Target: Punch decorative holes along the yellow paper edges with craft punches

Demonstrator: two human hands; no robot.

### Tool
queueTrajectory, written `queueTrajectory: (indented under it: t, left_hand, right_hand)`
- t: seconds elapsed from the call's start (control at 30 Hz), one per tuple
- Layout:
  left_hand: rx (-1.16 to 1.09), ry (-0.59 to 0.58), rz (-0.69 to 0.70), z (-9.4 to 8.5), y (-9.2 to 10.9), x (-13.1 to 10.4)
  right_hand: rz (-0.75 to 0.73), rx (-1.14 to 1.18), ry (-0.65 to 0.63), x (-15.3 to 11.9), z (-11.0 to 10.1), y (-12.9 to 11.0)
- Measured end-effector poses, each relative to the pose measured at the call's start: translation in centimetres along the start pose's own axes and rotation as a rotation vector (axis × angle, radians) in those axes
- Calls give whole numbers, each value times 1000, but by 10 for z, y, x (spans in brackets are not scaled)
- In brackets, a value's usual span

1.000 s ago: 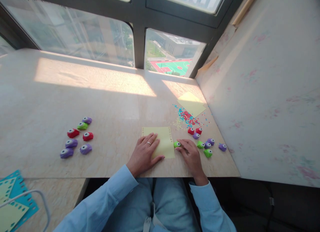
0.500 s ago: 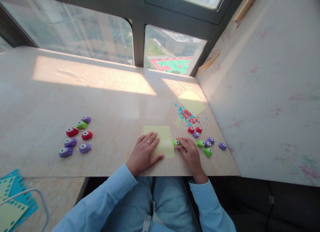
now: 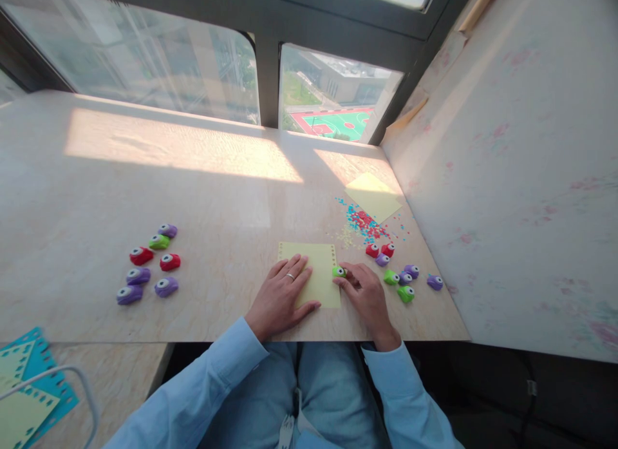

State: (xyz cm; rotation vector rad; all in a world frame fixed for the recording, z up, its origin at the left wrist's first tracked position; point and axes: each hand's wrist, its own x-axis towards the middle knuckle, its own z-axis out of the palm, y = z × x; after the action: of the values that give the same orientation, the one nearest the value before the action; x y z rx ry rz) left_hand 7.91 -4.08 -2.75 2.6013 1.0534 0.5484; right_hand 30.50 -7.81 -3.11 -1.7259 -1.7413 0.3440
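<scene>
A yellow sheet of paper lies in front of me, with small holes punched along its left and right edges. My left hand rests flat on the sheet's left part, fingers spread, a ring on one finger. At the sheet's right edge sits a small green craft punch with a round eye-like button. My right hand pinches this punch between thumb and fingers. Whether the paper's edge is inside the punch I cannot tell.
To the right stand several red, purple and green craft punches; more are grouped at the left. Coloured paper bits lie beside another yellow sheet near the wall. Punched blue and yellow sheets and a cable are at lower left.
The green punch and my right hand have shifted slightly up along the paper's right edge. My left hand stays flat on the sheet. The view has shifted a little.
</scene>
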Motion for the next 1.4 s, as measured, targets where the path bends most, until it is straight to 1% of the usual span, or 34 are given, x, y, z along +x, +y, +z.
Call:
queueTrajectory:
  t: [0.17, 0.27, 0.47, 0.6, 0.87, 1.4]
  left_hand:
    - [-14, 17, -6, 1, 0, -1]
    - [-21, 12, -14, 1, 1, -1]
    - [-16, -18, -15, -1, 1, -1]
    - [-29, -16, -11, -1, 0, -1]
    - [24, -32, -12, -1, 0, -1]
    - [21, -4, -1, -5, 1, 0]
  right_hand:
    - [-14, 13, -9, -3, 1, -5]
    - [-23, 35, -20, -11, -1, -2]
    - [-58, 51, 11, -22, -2, 4]
    - [-51, 43, 11, -21, -1, 3]
    - [-17, 0, 21, -16, 1, -4]
    - [-8, 74, 28, -20, -2, -4]
